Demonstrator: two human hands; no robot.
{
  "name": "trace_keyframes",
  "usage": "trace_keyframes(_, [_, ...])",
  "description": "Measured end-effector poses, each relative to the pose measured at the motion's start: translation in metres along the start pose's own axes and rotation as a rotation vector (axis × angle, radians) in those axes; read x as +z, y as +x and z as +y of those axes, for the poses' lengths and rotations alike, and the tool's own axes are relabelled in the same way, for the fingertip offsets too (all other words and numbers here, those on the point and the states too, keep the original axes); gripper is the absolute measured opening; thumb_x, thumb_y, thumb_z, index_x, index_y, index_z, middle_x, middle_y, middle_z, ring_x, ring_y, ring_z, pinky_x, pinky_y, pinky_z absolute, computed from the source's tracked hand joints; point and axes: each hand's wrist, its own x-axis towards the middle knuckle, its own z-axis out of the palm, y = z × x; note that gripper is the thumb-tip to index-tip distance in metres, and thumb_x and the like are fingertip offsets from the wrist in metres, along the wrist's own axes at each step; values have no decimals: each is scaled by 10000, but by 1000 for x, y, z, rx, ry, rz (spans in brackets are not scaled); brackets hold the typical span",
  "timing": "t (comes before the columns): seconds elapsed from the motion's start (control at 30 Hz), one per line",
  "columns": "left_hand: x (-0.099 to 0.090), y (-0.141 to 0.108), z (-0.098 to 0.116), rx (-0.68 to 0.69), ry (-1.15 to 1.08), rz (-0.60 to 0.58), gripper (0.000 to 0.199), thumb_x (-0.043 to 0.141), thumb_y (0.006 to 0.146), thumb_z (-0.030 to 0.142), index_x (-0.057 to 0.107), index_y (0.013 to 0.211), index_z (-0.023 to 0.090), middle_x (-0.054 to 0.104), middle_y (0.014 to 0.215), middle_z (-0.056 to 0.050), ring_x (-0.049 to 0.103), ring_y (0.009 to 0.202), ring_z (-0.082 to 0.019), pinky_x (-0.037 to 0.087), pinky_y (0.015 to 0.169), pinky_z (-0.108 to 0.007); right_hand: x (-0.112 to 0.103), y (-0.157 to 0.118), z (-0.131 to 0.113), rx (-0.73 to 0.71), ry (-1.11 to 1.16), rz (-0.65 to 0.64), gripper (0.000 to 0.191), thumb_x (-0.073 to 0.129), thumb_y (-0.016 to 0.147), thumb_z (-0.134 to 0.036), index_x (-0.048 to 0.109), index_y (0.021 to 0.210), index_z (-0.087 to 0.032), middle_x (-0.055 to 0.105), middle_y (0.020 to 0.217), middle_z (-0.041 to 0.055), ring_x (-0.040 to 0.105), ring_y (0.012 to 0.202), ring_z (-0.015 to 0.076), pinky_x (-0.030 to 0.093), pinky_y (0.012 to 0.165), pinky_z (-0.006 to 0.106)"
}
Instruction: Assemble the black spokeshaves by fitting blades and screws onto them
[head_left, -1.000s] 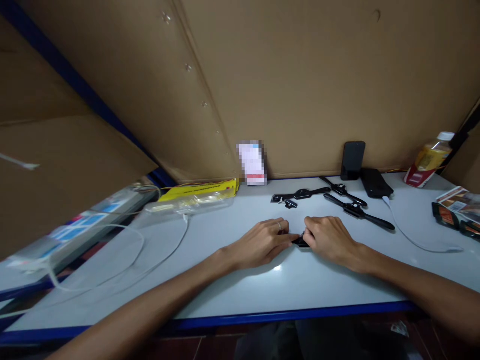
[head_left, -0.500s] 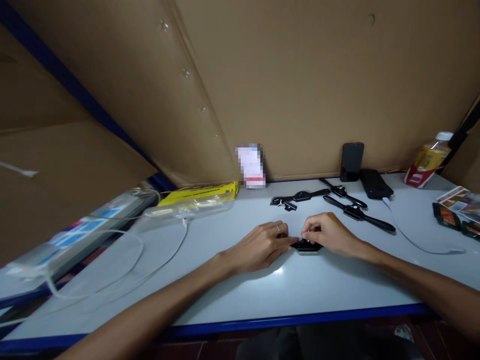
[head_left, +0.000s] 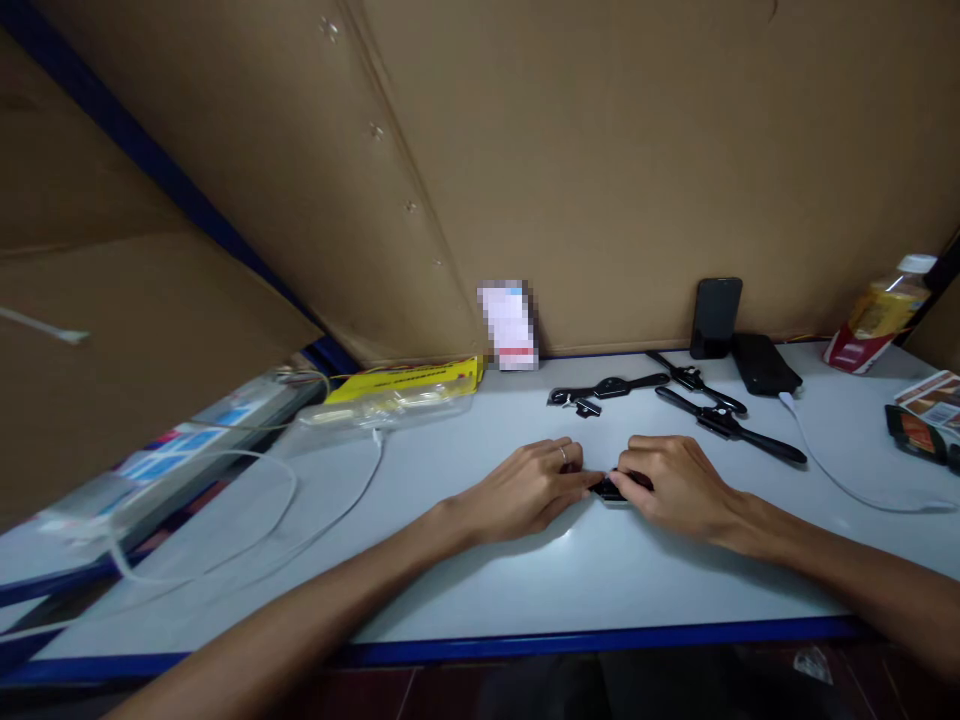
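Note:
A black spokeshave (head_left: 613,494) lies on the white table between my hands, its middle and pale metal edge showing. My left hand (head_left: 529,488) is closed around its left end, the index finger stretched along it. Over the right end my right hand (head_left: 679,490) is closed, with the thumb on the middle part; the handles are hidden under the fingers. Behind them rest another spokeshave (head_left: 731,426), a second one (head_left: 694,381) and a third (head_left: 626,386). Beside that third one is a small black metal piece (head_left: 588,408).
A lit phone (head_left: 511,325) and a dark phone (head_left: 716,318) lean on the cardboard wall. A black device (head_left: 765,366) with a white cable and a drink bottle (head_left: 877,315) stand at right. Yellow packaging (head_left: 405,379) and a clear plastic bag (head_left: 390,408) lie at left.
My right hand has gone from a raised fingertip pinch over the spokeshave's middle to lying lower over its right end. My left hand keeps its hold. The view has shifted slightly.

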Motion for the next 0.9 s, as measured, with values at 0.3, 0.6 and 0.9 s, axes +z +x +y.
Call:
trace_keyframes(0.3, [-2,1,1,6,16,-1,335,444,1054,253,680,1290,217,630,955,-70,614,835,-180,550,725,-327,-1,4,11,14,-5,68,233,591,944,-188,726,754,-177,662,742,13,518,637,125,312,625,282])
trace_keyframes(0.6, [2,0,-2,17,19,25,334,468,1041,233,675,1303,222,625,946,-63,604,821,-178,553,717,-329,1,5,7,-59,48,27,273,583,963,-217,725,732,-180,634,705,0,485,608,108,294,610,270])
trace_keyframes(0.9, [0,1,0,10,5,22,325,477,1036,223,684,1286,216,632,942,-62,612,823,-170,546,726,-309,-2,4,9,-51,-5,42,289,584,937,-196,689,670,-165,612,672,0,426,576,106,270,594,279])
